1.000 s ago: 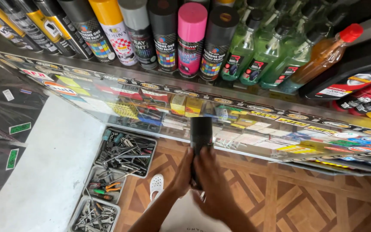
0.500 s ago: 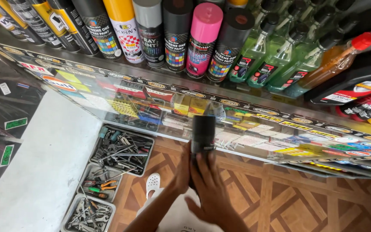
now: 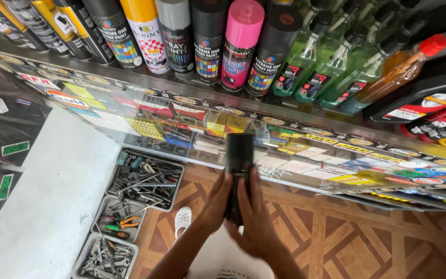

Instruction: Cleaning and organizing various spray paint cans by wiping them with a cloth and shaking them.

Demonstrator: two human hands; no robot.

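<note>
Both hands (image 3: 243, 206) clasp black spray can (image 3: 239, 170) above glass counter (image 3: 130, 124); parquet floor (image 3: 347, 237) below.

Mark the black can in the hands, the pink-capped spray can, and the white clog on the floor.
black can (image 3: 239, 150): head view, on its upper body.
pink-capped spray can (image 3: 243, 23): head view, on the pink cap.
white clog (image 3: 182, 219): head view, on its perforated top.

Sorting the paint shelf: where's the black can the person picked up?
In the head view the black can is low centre, between the left hand and right hand, in front of the glass counter.
</note>
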